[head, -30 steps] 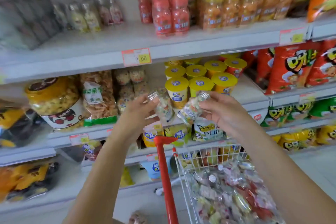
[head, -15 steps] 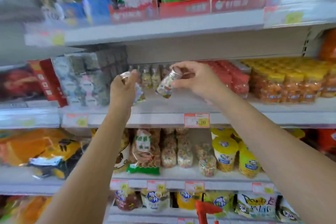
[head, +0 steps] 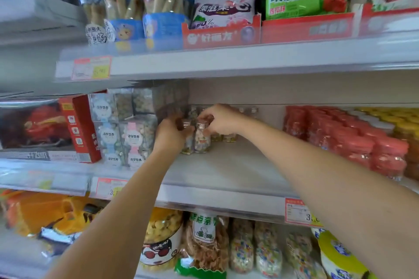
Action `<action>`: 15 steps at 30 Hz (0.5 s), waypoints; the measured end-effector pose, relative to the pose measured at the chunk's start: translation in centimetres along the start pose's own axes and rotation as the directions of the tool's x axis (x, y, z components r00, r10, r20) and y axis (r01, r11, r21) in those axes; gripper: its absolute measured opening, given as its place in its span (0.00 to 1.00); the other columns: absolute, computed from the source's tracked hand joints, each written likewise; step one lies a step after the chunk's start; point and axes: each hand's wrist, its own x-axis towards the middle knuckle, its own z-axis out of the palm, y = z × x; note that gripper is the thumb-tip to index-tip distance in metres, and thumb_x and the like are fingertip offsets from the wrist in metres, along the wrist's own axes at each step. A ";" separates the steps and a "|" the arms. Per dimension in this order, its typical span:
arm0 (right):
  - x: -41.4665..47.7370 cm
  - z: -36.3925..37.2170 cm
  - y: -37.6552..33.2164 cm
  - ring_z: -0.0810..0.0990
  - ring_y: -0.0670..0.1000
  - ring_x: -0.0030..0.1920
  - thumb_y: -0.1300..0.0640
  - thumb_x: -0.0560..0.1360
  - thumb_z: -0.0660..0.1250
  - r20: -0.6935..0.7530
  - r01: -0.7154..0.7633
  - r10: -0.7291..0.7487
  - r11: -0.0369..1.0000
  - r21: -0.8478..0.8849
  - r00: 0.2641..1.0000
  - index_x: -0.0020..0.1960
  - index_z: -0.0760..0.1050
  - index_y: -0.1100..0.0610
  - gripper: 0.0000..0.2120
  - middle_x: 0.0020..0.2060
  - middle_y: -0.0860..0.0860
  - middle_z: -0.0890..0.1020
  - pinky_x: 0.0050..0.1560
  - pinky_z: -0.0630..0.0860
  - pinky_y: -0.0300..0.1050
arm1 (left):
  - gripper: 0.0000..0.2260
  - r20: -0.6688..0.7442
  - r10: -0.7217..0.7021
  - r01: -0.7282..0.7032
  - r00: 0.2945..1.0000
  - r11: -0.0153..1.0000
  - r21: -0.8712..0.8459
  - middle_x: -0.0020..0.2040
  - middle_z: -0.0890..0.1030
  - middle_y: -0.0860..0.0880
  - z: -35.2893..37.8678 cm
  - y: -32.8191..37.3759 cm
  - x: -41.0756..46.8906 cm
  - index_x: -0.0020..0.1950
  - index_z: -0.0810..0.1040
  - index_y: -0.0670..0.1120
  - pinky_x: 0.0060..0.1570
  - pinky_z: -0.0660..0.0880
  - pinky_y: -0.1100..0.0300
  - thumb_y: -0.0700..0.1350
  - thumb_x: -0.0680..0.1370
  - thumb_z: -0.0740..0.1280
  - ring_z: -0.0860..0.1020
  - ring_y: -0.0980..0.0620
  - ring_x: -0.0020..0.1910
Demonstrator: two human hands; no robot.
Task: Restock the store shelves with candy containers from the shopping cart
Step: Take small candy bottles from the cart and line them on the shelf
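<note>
While reaching over the front edge of the shelf [head: 226, 165], wraps left hand [head: 172, 136] around one jar [head: 187, 144], pinches second jar [head: 202, 141] by its cap with right hand [head: 220, 123], both upright mid-shelf, before the back row [head: 230, 137]. Probably light, rigid, slick; safer gripped round the body.

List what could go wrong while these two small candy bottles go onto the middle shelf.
The left hand and right hand hold the left bottle and right bottle close together; an uneven release may topple one into the other. Pulling back, either hand could knock the rear bottles behind them.
</note>
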 end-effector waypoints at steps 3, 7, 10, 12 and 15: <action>1.3 0.0 -0.1 0.78 0.52 0.53 0.63 0.71 0.71 0.043 0.033 -0.029 0.994 -0.103 0.999 0.64 0.77 0.55 0.22 0.58 0.53 0.81 0.47 0.71 0.38 | 0.10 0.061 -0.042 0.024 0.997 0.964 0.265 0.45 0.81 0.42 0.0 -0.4 -0.2 0.50 0.78 0.38 0.41 0.72 0.56 0.43 0.73 0.71 0.79 0.44 0.46; 2.4 -0.2 0.2 0.78 0.51 0.55 0.56 0.69 0.75 0.056 0.101 -0.092 0.976 -0.190 0.994 0.63 0.77 0.55 0.23 0.58 0.51 0.81 0.47 0.69 0.38 | 0.12 0.092 -0.113 0.053 0.989 0.867 0.496 0.50 0.81 0.39 0.5 -0.7 -1.0 0.51 0.77 0.37 0.42 0.71 0.57 0.45 0.75 0.70 0.80 0.41 0.51; 3.4 0.1 0.6 0.80 0.52 0.50 0.53 0.66 0.78 -0.001 0.099 -0.102 0.969 -0.226 0.995 0.59 0.81 0.54 0.22 0.53 0.52 0.83 0.46 0.71 0.39 | 0.13 0.081 -0.138 0.069 0.987 0.823 0.564 0.53 0.81 0.40 1.1 -0.6 -0.4 0.54 0.77 0.38 0.45 0.72 0.57 0.47 0.77 0.68 0.79 0.41 0.54; 4.1 0.4 0.8 0.80 0.53 0.51 0.52 0.64 0.78 -0.043 0.090 -0.104 0.962 -0.257 0.994 0.58 0.81 0.55 0.23 0.53 0.53 0.83 0.48 0.73 0.40 | 0.12 0.110 -0.141 0.030 0.984 0.735 0.677 0.55 0.80 0.42 1.5 -0.5 0.4 0.55 0.77 0.40 0.44 0.72 0.57 0.48 0.78 0.65 0.79 0.43 0.55; 5.3 0.7 1.0 0.79 0.54 0.52 0.51 0.64 0.78 -0.079 0.078 -0.106 0.953 -0.292 0.991 0.57 0.81 0.55 0.22 0.52 0.53 0.83 0.49 0.72 0.40 | 0.09 0.134 -0.102 -0.043 0.986 0.616 0.786 0.58 0.79 0.44 2.3 -0.6 1.8 0.56 0.77 0.42 0.46 0.74 0.57 0.41 0.80 0.60 0.78 0.45 0.57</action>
